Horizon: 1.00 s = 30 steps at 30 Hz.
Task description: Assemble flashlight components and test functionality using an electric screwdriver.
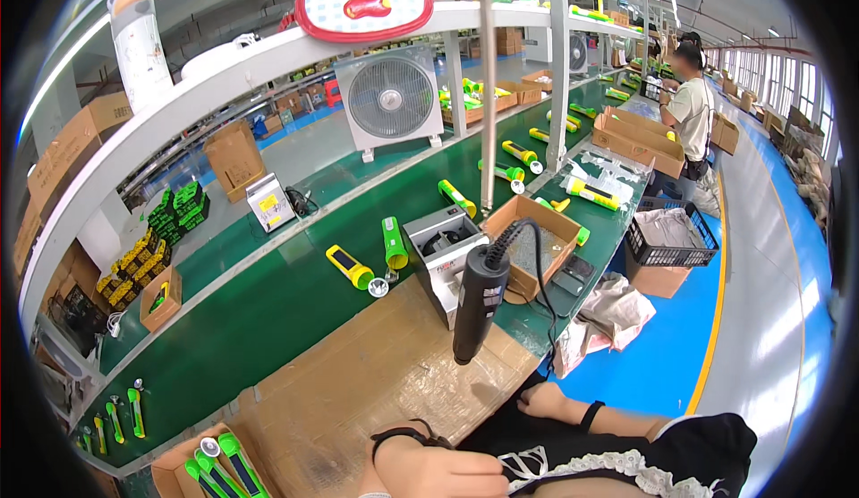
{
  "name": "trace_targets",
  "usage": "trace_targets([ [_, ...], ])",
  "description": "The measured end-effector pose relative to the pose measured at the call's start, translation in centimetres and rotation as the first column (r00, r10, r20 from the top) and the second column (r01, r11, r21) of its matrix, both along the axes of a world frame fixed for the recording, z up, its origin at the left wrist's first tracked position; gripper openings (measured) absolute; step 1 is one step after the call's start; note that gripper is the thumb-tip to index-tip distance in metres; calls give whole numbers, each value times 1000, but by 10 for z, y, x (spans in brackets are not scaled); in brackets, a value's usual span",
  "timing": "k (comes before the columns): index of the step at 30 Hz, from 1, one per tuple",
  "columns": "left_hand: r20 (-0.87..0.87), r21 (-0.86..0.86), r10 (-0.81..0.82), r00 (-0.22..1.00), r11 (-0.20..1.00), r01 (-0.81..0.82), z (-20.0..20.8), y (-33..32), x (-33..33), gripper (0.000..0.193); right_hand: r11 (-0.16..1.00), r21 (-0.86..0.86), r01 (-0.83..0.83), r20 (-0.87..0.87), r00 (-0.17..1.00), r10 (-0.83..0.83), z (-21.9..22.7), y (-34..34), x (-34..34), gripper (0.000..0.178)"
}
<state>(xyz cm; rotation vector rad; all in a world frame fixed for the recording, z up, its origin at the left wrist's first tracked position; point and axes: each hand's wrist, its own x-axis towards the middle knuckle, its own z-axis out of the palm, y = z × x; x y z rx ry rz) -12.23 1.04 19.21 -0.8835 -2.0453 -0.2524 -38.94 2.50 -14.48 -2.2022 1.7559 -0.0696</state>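
Note:
My left hand (438,469), with a dark cord bracelet at the wrist, is close to my body at the lower edge. Its fingers are bent and pressed together, and I see nothing in them. My right hand (542,400) is curled into a loose fist against my black clothing, beside the bench's near edge; nothing shows in it. Ahead of both hands lies a sheet of brown cardboard (385,355), its surface bare and shiny. Above its right part hangs a black electric screwdriver (481,306) on a coiled cord, touched by neither hand.
Yellow-green flashlights (349,267) lie along the green conveyor belt (268,288). A grey box-shaped device (443,256) and an open carton (537,238) stand right of centre. An open box of flashlights (170,476) is lower left. A co-worker (689,109) stands far right.

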Motion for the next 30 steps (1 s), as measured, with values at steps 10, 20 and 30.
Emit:
trace_targets([
  [10, -285, 214, 122, 951, 975, -61, -5, -4, 8, 8, 967, -255, 28, 99, 995, -3, -75, -34, -11, 38],
  [20, -633, 127, 208, 746, 978, -165, -24, -3, 9, 12, 962, -225, 155, 164, 979, -119, -108, -25, -33, 34],
  [30, -668, -251, -6, 744, 943, -217, -27, -17, 25, 18, 932, -214, 293, 274, 934, -231, -50, -16, -15, 29],
])
